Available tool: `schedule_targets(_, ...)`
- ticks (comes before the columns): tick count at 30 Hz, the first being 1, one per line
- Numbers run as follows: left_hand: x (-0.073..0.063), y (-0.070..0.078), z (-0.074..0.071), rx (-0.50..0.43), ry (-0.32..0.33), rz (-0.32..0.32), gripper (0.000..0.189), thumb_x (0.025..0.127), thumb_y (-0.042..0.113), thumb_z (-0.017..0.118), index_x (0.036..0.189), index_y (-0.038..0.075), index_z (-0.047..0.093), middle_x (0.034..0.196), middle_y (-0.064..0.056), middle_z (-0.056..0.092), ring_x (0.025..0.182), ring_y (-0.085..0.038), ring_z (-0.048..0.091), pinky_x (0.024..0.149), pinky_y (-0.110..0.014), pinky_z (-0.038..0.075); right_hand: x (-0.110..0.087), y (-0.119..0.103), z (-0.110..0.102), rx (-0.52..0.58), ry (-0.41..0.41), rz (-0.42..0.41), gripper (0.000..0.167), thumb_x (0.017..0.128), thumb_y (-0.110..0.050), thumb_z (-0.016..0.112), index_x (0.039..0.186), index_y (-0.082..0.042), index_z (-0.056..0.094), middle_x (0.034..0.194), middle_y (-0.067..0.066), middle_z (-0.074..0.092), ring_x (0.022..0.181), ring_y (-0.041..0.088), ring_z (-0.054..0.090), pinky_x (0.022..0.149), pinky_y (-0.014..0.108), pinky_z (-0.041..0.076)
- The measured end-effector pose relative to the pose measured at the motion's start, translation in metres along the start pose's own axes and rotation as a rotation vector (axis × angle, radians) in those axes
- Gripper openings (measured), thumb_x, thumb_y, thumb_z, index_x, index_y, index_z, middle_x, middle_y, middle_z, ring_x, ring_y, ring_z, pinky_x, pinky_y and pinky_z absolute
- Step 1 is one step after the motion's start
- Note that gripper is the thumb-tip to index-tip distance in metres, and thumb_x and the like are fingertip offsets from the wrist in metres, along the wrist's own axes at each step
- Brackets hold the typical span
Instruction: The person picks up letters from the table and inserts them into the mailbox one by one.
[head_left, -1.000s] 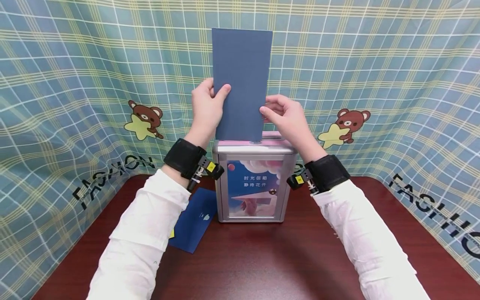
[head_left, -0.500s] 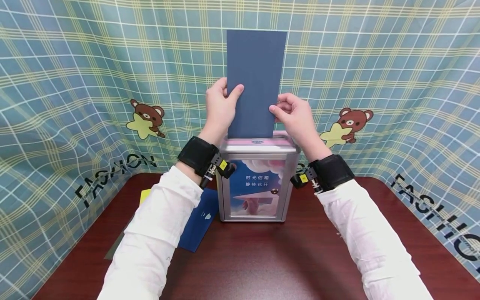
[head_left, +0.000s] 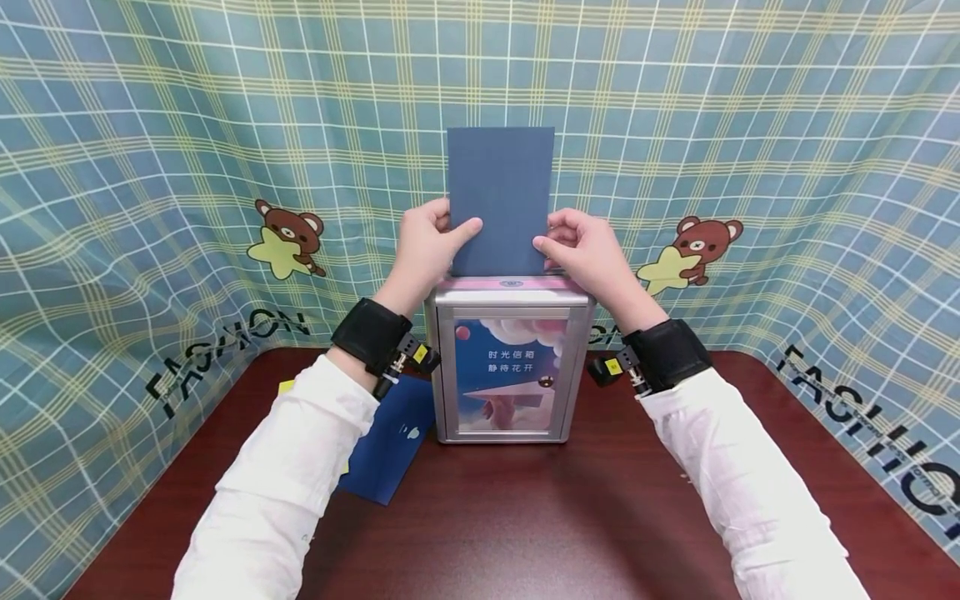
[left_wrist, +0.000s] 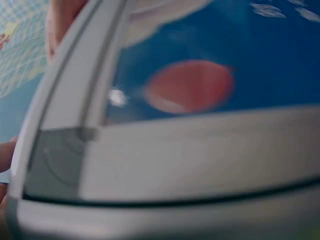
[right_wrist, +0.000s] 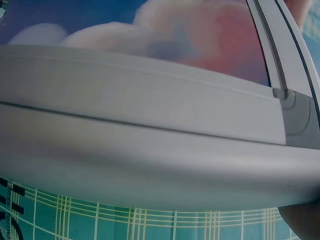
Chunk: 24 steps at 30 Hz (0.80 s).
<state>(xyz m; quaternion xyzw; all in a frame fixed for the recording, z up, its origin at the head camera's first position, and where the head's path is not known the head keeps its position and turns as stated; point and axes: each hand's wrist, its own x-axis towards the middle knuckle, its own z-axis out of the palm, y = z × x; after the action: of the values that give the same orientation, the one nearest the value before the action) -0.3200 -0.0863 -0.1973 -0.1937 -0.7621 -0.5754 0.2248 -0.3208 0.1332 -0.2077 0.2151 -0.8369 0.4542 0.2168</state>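
Note:
A plain blue envelope [head_left: 501,187] stands upright over a silver-framed letterbox [head_left: 573,375], its lower part hidden at the pink top. My left hand [head_left: 429,246] pinches its left side, thumb flat on the near face and fingers behind. At the opposite edge, my right hand [head_left: 588,250] pinches it between thumb and curled fingers. Close up in the left wrist view is the letterbox's frame corner [left_wrist: 55,160], with fingertips [left_wrist: 6,155] at the left border. The right wrist view is filled mostly by the frame's silver edge [right_wrist: 150,140]; the envelope is hidden there.
Left of the letterbox, a dark blue envelope [head_left: 390,442] with a small white mark lies on the dark red table [head_left: 487,517]. A yellow piece [head_left: 285,387] shows beside it, partly under the left sleeve. A plaid curtain [head_left: 337,100] surrounds the table.
The envelope first shifted right over the letterbox, then sank. Both hands moved down with it, and less of it shows above the pink top.

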Motion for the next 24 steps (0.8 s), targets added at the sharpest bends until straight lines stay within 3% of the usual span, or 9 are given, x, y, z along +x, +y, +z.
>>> schedule_targets(2, -0.003, -0.004, -0.002, 0.080, -0.029, 0.030, 0.022, 0.087, 0.023, 0.070, 0.099, 0.006, 0.064, 0.076, -0.008, 0.066, 0.066, -0.010, 0.061, 0.068, -0.021, 0.048, 0.000, 0.000, 0.000, 0.013, 0.000, 0.004, 0.035, 0.089, -0.020, 0.066, 0.118, -0.003, 0.057, 0.101, 0.017, 0.069, 0.072, 0.013, 0.067, 0.073, 0.029, 0.054)
schedule_targets(4, -0.006, -0.008, -0.003, 0.128, -0.050, 0.059, 0.023, 0.087, 0.021, 0.070, 0.104, 0.008, 0.064, 0.070, -0.001, 0.062, 0.068, -0.008, 0.062, 0.071, -0.021, 0.049, 0.001, 0.000, 0.000, 0.022, 0.000, 0.011, 0.036, 0.090, -0.021, 0.066, 0.120, -0.004, 0.057, 0.102, 0.016, 0.068, 0.076, 0.013, 0.067, 0.074, 0.030, 0.055)
schedule_targets(7, -0.008, -0.013, -0.005, 0.190, -0.070, 0.064, 0.025, 0.087, 0.020, 0.069, 0.107, 0.007, 0.063, 0.062, -0.002, 0.050, 0.066, -0.012, 0.056, 0.070, -0.023, 0.044, 0.004, -0.003, 0.000, 0.044, 0.002, 0.010, 0.036, 0.090, -0.022, 0.065, 0.121, -0.005, 0.057, 0.103, 0.015, 0.068, 0.078, 0.013, 0.067, 0.076, 0.031, 0.055)
schedule_targets(9, -0.009, -0.016, -0.006, 0.223, -0.087, 0.047, 0.027, 0.087, 0.021, 0.069, 0.111, 0.009, 0.064, 0.066, -0.003, 0.058, 0.073, -0.013, 0.062, 0.072, -0.024, 0.046, 0.006, -0.006, -0.001, 0.062, 0.007, 0.002, 0.035, 0.090, -0.022, 0.065, 0.121, -0.005, 0.057, 0.102, 0.014, 0.069, 0.078, 0.013, 0.067, 0.077, 0.030, 0.055)
schedule_targets(13, -0.011, -0.019, -0.006, 0.316, -0.133, 0.036, 0.024, 0.089, 0.025, 0.067, 0.108, 0.009, 0.066, 0.073, -0.007, 0.064, 0.064, -0.017, 0.054, 0.063, -0.025, 0.039, 0.010, -0.016, -0.004, 0.120, 0.046, -0.043, 0.032, 0.090, -0.020, 0.065, 0.117, -0.005, 0.058, 0.092, 0.009, 0.069, 0.075, 0.009, 0.065, 0.076, 0.027, 0.054)
schedule_targets(18, -0.012, -0.022, -0.004, 0.384, -0.186, 0.056, 0.025, 0.088, 0.026, 0.068, 0.102, 0.006, 0.068, 0.082, -0.010, 0.067, 0.069, -0.019, 0.055, 0.062, -0.027, 0.038, 0.014, -0.026, -0.008, 0.117, 0.130, -0.170, 0.028, 0.090, -0.022, 0.065, 0.115, -0.010, 0.061, 0.065, 0.001, 0.053, 0.057, 0.008, 0.049, 0.067, 0.021, 0.047)
schedule_targets(22, -0.012, -0.020, -0.005, 0.324, -0.171, 0.098, 0.032, 0.086, 0.027, 0.070, 0.111, 0.008, 0.063, 0.093, -0.008, 0.067, 0.081, -0.018, 0.061, 0.071, -0.029, 0.047, 0.011, -0.028, -0.007, 0.067, 0.171, -0.213, 0.024, 0.090, -0.022, 0.065, 0.111, -0.010, 0.064, 0.059, -0.001, 0.042, 0.052, 0.011, 0.037, 0.063, 0.022, 0.041)
schedule_targets(24, -0.011, -0.015, -0.006, 0.278, -0.126, 0.168, 0.040, 0.087, 0.025, 0.069, 0.123, 0.012, 0.055, 0.095, -0.007, 0.064, 0.085, -0.017, 0.060, 0.076, -0.030, 0.048, 0.005, -0.032, -0.005, 0.042, 0.172, -0.209, 0.022, 0.091, -0.020, 0.064, 0.109, -0.008, 0.064, 0.058, -0.003, 0.042, 0.051, 0.010, 0.038, 0.063, 0.021, 0.040)
